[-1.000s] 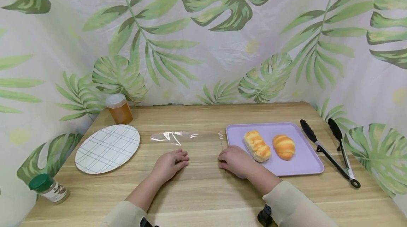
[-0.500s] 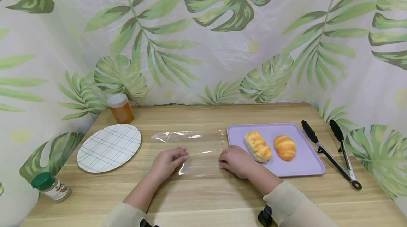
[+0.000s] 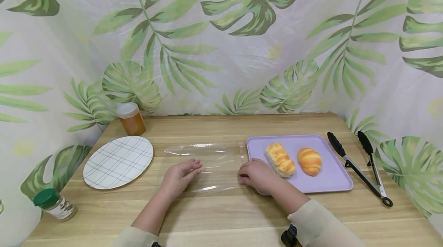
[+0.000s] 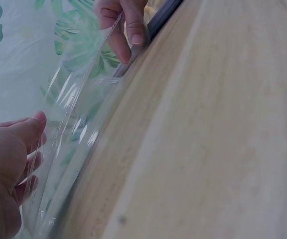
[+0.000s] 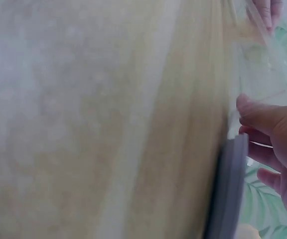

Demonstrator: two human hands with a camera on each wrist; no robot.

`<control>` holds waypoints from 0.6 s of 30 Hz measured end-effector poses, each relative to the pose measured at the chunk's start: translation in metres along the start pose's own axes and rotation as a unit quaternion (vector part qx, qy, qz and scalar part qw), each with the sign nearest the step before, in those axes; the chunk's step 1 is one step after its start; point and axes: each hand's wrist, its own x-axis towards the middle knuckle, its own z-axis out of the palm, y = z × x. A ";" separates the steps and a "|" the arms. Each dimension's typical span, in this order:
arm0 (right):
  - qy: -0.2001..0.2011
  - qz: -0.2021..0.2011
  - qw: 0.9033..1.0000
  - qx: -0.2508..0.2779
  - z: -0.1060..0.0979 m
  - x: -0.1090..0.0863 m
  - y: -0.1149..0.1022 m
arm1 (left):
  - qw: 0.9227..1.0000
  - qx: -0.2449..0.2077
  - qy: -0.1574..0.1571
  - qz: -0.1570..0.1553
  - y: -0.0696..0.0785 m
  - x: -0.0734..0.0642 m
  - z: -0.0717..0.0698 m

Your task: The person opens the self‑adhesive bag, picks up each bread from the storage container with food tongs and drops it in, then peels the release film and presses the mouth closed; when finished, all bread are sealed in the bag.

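Over the middle of the bench (image 3: 214, 224), my right hand (image 3: 257, 176) pinches clear film (image 3: 221, 162); my left hand (image 3: 178, 178) is relaxed at its left end. Right: lilac tray (image 3: 322, 184) bearing two breads (image 3: 309, 161). Far left: amber-filled jar (image 3: 133, 125). Near left: green-lidded jar (image 3: 59, 206), label unreadable.

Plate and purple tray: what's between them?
A clear plastic bag, with the left hand nearer the plate and the right hand by the tray; head view shows it.
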 end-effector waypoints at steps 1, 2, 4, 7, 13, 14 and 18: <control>0.006 0.005 1.000 0.006 -0.003 -0.003 0.001 | 1.000 -0.002 -0.002 -0.003 0.000 0.000 0.001; 0.016 0.010 1.000 0.010 -0.007 -0.006 0.002 | 1.000 -0.004 -0.004 -0.005 0.000 -0.001 0.002; 0.044 0.024 0.999 0.012 -0.015 -0.014 0.008 | 1.000 -0.007 -0.004 -0.005 0.000 -0.001 0.003; 0.094 0.072 0.993 0.023 -0.029 -0.034 0.020 | 1.000 -0.008 0.000 -0.002 0.000 -0.002 0.003; 0.151 0.224 0.960 0.066 -0.057 -0.092 0.059 | 1.000 -0.003 0.011 0.001 -0.001 -0.002 0.002; 0.155 0.249 0.954 0.066 -0.061 -0.103 0.067 | 1.000 -0.005 0.012 0.001 -0.001 -0.002 0.001; 0.191 0.314 0.929 0.037 -0.073 -0.147 0.099 | 1.000 -0.008 0.016 0.009 -0.002 -0.002 0.002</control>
